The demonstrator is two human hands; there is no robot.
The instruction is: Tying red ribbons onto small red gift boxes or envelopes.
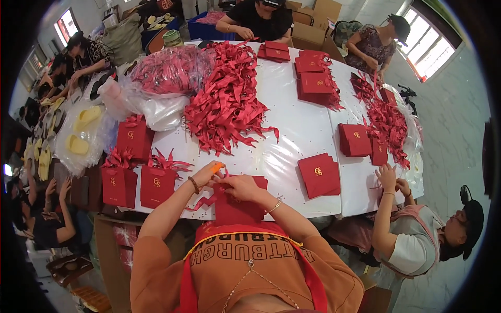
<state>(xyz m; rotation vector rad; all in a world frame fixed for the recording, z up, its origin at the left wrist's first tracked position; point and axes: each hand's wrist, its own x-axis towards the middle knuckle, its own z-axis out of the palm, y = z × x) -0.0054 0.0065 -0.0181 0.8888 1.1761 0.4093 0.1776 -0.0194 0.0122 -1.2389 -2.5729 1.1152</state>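
Observation:
A red paper gift bag (237,208) lies flat at the near table edge, right in front of me. Both of my hands meet over its top left corner. My left hand (204,176), with a beaded bracelet at the wrist, is closed in a pinch; a small orange thing (217,167) shows at its fingers, too small to name. My right hand (244,187), wearing a bangle, is closed over the bag's top edge and pinches a red ribbon (204,202). The ribbon's loose end trails left of the bag, and part of it shows between my hands.
A large heap of red ribbons (229,99) lies ahead, beside a plastic-wrapped bundle (169,70). Ribboned red bags (157,187) stand at left; a fanned bag stack (319,176) lies at right. Co-workers sit around the white table (284,122), one person (412,235) close at right.

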